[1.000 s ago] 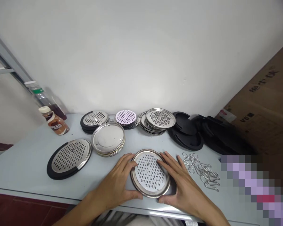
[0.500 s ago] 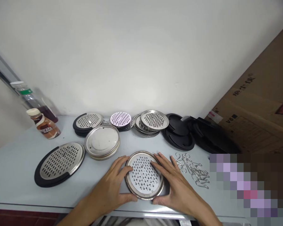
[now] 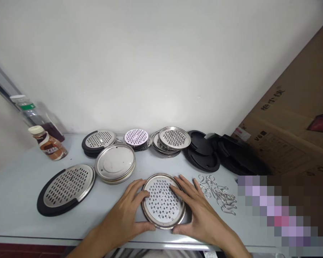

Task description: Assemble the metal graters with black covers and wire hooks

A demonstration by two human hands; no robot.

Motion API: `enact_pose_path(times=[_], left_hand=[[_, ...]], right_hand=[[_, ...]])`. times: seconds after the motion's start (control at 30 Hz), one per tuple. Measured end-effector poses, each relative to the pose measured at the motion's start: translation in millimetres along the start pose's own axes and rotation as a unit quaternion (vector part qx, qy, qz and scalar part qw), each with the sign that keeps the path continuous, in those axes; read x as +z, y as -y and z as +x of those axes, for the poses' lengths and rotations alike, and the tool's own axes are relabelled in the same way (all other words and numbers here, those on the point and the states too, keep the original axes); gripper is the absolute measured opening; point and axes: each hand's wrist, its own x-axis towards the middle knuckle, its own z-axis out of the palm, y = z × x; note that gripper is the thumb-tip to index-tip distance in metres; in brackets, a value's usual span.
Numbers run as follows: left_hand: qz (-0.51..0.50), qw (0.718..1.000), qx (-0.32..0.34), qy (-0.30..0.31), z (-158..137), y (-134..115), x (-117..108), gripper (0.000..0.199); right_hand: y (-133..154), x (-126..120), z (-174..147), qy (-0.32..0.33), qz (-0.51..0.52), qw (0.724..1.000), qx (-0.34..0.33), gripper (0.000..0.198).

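Left hand [image 3: 125, 211] and right hand [image 3: 201, 211] both curled round a metal ring [image 3: 164, 226], gripping its rim from either side, thumbs at the near edge, some fingertips on top. Pale grater disc [image 3: 163, 200] sits inside the ring, near the front edge of the surface [image 3: 150, 165]. Can't tell if it's fully seated, or if the ring is resting flat or lifted a bit.

Progress, my read: this unit is partway. Disc and ring are together, no black edging on it. Front-left grater [image 3: 67, 188] has a black edge round part of its rim and looks more complete; the back-left stack [image 3: 100, 139] looks similar.

Parts not joined up: plain metal plates [image 3: 115, 162] stacked left of centre, perforated disc pile [image 3: 136, 137] at the back, rimmed grater stack [image 3: 174, 138] right of that, black holders [image 3: 204, 157] further right, wire hooks [image 3: 220, 197] loose beside the right hand. So plenty looks left; exact counts unclear, stacks hide them
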Motion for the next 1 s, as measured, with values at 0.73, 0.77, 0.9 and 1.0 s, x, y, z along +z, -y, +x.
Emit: enact_pose_path(times=[0.73, 0.77, 0.9, 1.0], left_hand=[[-0.035, 0.999, -0.004, -0.004, -1, 7, 3, 0.072], [-0.035, 0.999, -0.005, -0.004, -1, 7, 3, 0.072], [-0.036, 0.999, -0.005, -0.002, 1, 6, 1, 0.070], [-0.034, 0.999, -0.001, -0.003, 0, 6, 1, 0.069]], right_hand=[[-44, -72, 84, -0.282, -0.223, 0.933, 0.001, 0.030], [-45, -77, 92, -0.263, -0.245, 0.933, -0.005, 0.028], [-43, -88, 106, -0.205, -0.292, 0.934, -0.021, 0.022], [-42, -86, 108, -0.186, -0.313, 0.931, -0.029, 0.023]])
